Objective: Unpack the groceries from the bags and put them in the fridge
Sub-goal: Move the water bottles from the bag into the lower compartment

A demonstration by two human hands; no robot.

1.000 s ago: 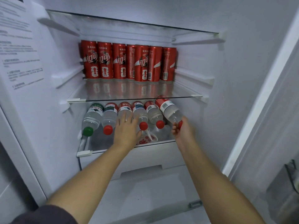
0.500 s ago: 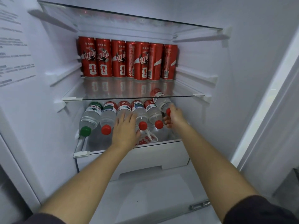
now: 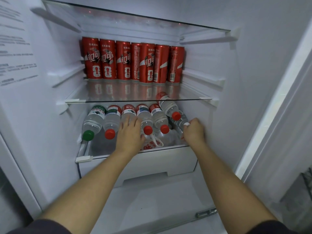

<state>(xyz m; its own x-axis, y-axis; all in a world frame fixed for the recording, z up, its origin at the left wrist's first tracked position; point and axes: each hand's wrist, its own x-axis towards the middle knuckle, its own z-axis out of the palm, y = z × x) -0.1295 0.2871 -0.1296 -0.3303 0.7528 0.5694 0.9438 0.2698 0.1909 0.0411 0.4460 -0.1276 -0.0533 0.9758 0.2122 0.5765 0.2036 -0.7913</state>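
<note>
1. White open fridge (image 3: 253,81); the lower shelf (image 3: 94,156) takes the load; anything set rolling there would likely come out forward, toward the person.
2. Row of clear plastic water bottles (image 3: 111,119), lying on their sides, caps outward, packed side by side on the lower shelf; round bodies, so I judge the row loosens easily if one bottle is nudged.
3. Clear red-capped bottle (image 3: 168,107), tilted, perched on the row's right end, just under the upper glass shelf (image 3: 135,100); main risk as I see it: twist or tug what lies beneath and it slides forward or drops.
4. Clear plastic bottle with a white cap (image 3: 179,121), far right of the lower shelf, near the fridge wall, partly under the perched one; right hand (image 3: 194,130) has its grip closed round the neck end, cap showing at the fingers; body runs back and left from the grip.
5. Left hand (image 3: 130,134) flat, fingers relaxed, pressing on a mid-row bottle, holding nothing; lift it early and the row may shift.
</note>
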